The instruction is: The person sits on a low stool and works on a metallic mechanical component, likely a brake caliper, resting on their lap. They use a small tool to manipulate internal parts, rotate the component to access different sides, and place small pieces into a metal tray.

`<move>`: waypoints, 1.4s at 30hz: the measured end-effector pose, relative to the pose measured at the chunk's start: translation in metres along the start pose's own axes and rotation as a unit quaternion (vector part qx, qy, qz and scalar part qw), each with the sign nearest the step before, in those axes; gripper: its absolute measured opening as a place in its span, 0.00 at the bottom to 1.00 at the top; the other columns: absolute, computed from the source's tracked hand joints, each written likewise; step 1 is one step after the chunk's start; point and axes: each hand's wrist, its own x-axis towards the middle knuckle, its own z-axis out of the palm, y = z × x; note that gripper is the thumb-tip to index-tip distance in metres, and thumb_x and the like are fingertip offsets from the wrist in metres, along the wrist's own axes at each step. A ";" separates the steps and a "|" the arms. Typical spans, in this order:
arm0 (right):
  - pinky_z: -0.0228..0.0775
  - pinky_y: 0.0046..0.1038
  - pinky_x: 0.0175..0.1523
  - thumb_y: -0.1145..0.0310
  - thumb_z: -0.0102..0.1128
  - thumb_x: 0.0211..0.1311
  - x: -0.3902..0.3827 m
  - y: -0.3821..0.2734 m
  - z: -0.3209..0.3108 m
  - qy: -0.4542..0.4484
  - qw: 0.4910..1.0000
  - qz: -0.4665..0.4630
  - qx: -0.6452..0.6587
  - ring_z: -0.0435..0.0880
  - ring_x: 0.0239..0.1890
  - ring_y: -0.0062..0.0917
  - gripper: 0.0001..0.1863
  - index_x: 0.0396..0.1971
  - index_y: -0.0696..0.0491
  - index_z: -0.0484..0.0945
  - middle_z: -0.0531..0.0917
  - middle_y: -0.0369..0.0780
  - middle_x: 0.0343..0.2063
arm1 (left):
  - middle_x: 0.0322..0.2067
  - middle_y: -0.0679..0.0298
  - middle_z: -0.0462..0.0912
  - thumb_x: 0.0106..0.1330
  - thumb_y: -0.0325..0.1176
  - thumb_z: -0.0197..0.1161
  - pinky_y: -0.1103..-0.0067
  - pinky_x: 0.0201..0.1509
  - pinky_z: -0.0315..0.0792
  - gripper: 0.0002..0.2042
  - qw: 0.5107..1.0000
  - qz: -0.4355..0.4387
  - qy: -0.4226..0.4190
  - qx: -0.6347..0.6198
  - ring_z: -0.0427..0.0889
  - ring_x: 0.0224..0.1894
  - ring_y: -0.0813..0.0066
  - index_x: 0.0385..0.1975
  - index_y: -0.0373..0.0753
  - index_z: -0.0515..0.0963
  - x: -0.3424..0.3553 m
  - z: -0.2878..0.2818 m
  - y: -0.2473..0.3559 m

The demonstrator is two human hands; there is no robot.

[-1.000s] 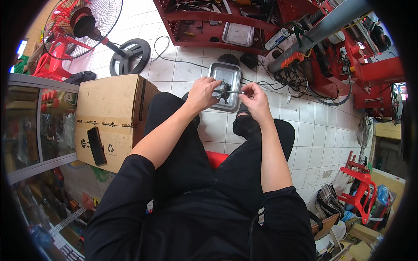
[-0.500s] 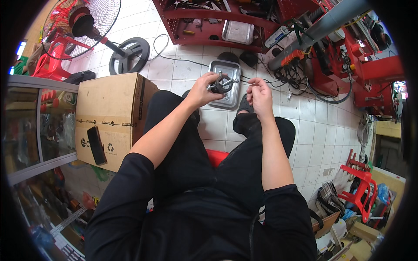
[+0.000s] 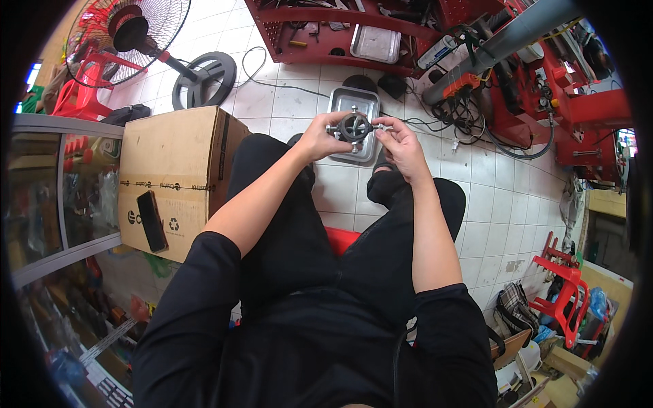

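Observation:
A dark metal ring (image 3: 367, 127) with several silver bolts sticking outward is held up over a grey metal tray (image 3: 373, 102). My left hand (image 3: 317, 138) grips the ring from its left side, thumb below and fingers above. With thumb and fingers, my right hand (image 3: 404, 147) pinches the bolt (image 3: 382, 127) on the ring's right side. The ring's open face is turned up toward me, and something light shows through its middle. The tray stands on the floor beyond my feet, partly hidden behind the ring and my hands.
At my left a cardboard box (image 3: 170, 149) carries a black phone (image 3: 152, 221). Beyond it stands a fan (image 3: 129, 30) on a round base. A red tool cart (image 3: 299, 58) is ahead. Cables (image 3: 449, 112) and red machinery (image 3: 595, 112) lie to the right, with a red stool (image 3: 564, 292) nearer.
My right hand has moved left to the ring and now pinches its right bolt; before, it was apart from it. The ring has turned its face up toward me.

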 end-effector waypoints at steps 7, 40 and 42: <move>0.43 0.14 0.19 0.62 0.52 0.67 0.004 0.010 -0.004 0.002 0.999 -0.003 -0.034 0.54 0.15 0.07 0.10 0.37 0.54 0.73 0.62 0.24 0.15 | 0.34 0.66 0.82 0.42 0.22 0.65 0.80 0.50 0.70 0.26 0.999 0.014 0.001 0.051 0.78 0.40 0.81 0.48 0.34 0.75 -0.001 0.000 -0.002; 0.42 0.14 0.18 0.60 0.54 0.64 0.000 0.010 -0.009 0.025 0.995 0.059 -0.074 0.54 0.13 0.06 0.12 0.29 0.54 0.74 0.60 0.23 0.12 | 0.37 0.60 0.82 0.38 0.26 0.71 0.78 0.50 0.70 0.28 0.997 -0.007 0.018 0.075 0.79 0.41 0.74 0.47 0.35 0.77 -0.001 -0.004 -0.006; 0.42 0.14 0.18 0.59 0.52 0.66 -0.005 0.001 0.003 0.060 0.994 0.023 -0.093 0.54 0.13 0.06 0.15 0.26 0.55 0.75 0.59 0.22 0.12 | 0.38 0.59 0.82 0.38 0.26 0.71 0.78 0.51 0.70 0.28 0.998 -0.022 0.021 0.062 0.79 0.41 0.74 0.47 0.34 0.76 0.000 -0.004 -0.006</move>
